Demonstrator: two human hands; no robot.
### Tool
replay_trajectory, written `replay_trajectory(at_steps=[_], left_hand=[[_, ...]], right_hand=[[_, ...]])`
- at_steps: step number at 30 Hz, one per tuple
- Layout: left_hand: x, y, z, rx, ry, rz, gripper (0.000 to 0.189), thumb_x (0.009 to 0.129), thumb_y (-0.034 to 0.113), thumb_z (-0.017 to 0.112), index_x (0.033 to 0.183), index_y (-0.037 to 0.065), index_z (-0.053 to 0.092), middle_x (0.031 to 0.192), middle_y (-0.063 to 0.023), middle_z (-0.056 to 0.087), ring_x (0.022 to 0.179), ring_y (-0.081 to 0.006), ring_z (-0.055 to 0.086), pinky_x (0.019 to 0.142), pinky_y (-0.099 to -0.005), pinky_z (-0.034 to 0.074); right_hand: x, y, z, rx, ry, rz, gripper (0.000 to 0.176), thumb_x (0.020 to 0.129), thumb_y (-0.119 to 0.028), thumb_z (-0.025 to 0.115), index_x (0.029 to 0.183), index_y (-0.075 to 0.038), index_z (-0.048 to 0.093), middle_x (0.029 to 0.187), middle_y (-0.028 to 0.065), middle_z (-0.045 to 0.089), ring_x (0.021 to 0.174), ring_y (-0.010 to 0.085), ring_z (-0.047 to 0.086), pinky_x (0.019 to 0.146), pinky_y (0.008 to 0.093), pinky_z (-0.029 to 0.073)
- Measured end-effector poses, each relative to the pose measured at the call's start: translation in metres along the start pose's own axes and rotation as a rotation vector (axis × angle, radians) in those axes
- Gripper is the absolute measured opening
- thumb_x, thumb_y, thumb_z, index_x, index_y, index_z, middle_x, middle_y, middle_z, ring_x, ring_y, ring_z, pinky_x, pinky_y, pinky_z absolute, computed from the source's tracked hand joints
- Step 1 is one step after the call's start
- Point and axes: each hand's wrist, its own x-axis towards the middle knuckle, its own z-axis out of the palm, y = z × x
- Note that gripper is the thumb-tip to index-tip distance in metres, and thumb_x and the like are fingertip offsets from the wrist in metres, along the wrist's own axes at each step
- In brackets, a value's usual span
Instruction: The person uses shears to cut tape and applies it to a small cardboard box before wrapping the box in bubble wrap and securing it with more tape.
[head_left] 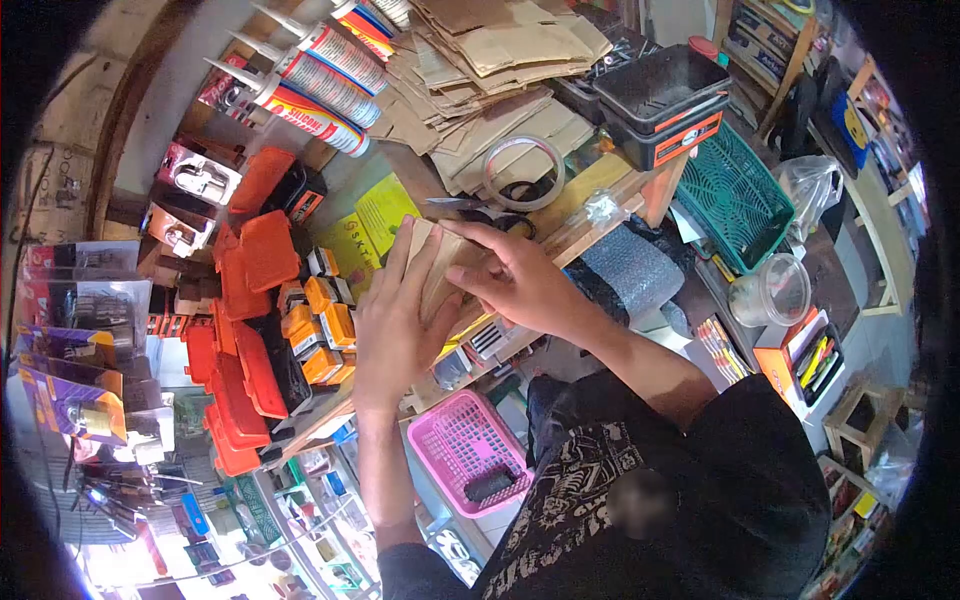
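Both hands are on a folded piece of brown paper [432,262] over the workbench. My left hand [398,315] lies along its left side, long fingers stretched up over it and thumb at the near edge. From the right, my right hand [520,280] holds its upper edge, index finger at the top and thumb bent on its face. Just beyond the fingertips lie scissors [455,203], partly hidden, and a roll of clear tape [523,173]. A yellow printed sheet [380,215] lies to the left behind the paper.
Brown paper sheets [500,50] are piled at the back beside silicone tubes [315,115]. Orange cases [245,330] and small yellow-orange boxes [322,325] stand left. Below the bench edge is a pink basket [455,430]; right are a black bin [665,90] and a green basket [735,195].
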Motion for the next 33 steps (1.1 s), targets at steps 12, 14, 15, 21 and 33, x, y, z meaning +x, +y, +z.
replay_trajectory(at_steps=[12,14,15,21,33], left_hand=[[0.001,0.004,-0.001,0.000,-0.034,-0.054,0.083,0.085,0.027,0.082,0.159,0.021,0.045,0.167,-0.0160,0.038,0.121,-0.0386,0.063,0.099,-0.0480,0.051],[0.000,0.001,0.001,-0.013,-0.023,-0.049,0.082,0.085,0.027,0.082,0.159,0.021,0.046,0.167,-0.0160,0.037,0.121,-0.0388,0.063,0.099,-0.0482,0.051],[0.000,0.000,0.003,-0.026,-0.009,-0.040,0.082,0.085,0.026,0.082,0.158,0.021,0.046,0.168,-0.0159,0.037,0.122,-0.0391,0.063,0.099,-0.0484,0.051],[0.000,0.001,0.004,-0.055,0.016,-0.048,0.081,0.085,0.025,0.082,0.158,0.021,0.047,0.166,-0.0163,0.040,0.121,-0.0391,0.063,0.100,-0.0485,0.051],[0.001,0.002,0.005,-0.023,0.047,-0.039,0.079,0.084,0.026,0.084,0.155,0.022,0.051,0.164,-0.0158,0.044,0.121,-0.0370,0.065,0.100,-0.0493,0.051]], right_hand=[[-0.002,0.005,0.008,0.149,0.024,0.009,0.061,0.105,-0.032,0.067,0.158,-0.011,0.044,0.071,-0.0009,0.061,0.052,0.0050,0.052,0.045,0.0245,0.040],[-0.001,0.005,0.006,0.138,-0.007,0.010,0.061,0.105,-0.033,0.067,0.158,-0.012,0.044,0.071,-0.0012,0.060,0.052,0.0048,0.052,0.045,0.0244,0.040],[0.000,0.004,0.005,0.092,-0.009,-0.007,0.061,0.106,-0.033,0.067,0.158,-0.011,0.043,0.070,-0.0014,0.060,0.052,0.0048,0.051,0.045,0.0243,0.040],[0.000,0.004,0.003,0.040,-0.013,0.000,0.063,0.105,-0.033,0.067,0.156,-0.005,0.042,0.067,-0.0014,0.059,0.050,0.0050,0.050,0.045,0.0245,0.039],[-0.001,0.001,0.003,0.012,-0.029,0.027,0.063,0.106,-0.038,0.064,0.157,-0.008,0.043,0.072,0.0074,0.066,0.060,0.0135,0.062,0.055,0.0308,0.047]])
